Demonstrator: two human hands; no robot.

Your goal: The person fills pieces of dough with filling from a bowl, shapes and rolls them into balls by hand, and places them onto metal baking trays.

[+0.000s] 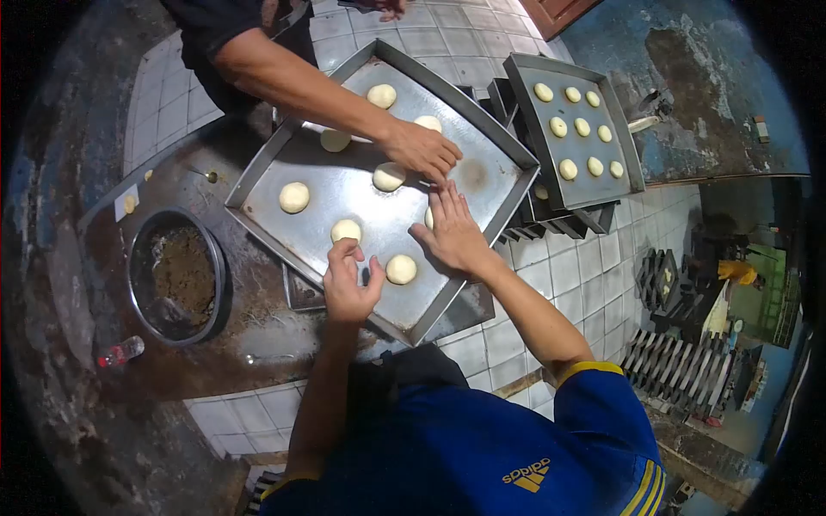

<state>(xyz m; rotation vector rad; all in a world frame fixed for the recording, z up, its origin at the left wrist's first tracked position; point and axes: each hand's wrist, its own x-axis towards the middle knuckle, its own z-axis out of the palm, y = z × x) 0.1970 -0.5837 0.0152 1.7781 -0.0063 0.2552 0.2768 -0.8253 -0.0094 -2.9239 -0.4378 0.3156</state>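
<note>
A large metal tray (486, 202) lies in front of me with several round, pale dough balls (293, 198) spaced across it. My left hand (351, 288) is at the near side, thumb apart from the bent fingers. Its fingertips meet the lower edge of one dough ball (346, 230); a further dough ball (401, 269) sits right of the thumb. My right hand (454, 230) is stretched out flat, fingers apart, partly covering a dough ball (428, 218). Its fingertips come close to a co-worker's hand (422, 148), which reaches in from the far side; what lies under that hand is hidden.
On the worn table left of the tray stands a dark basin (225, 275) holding a brown, crumbly mass. A small bottle (122, 351) with a red part lies near it. Right of the tray, a second tray (615, 116) with rows of dough balls rests on stacked trays.
</note>
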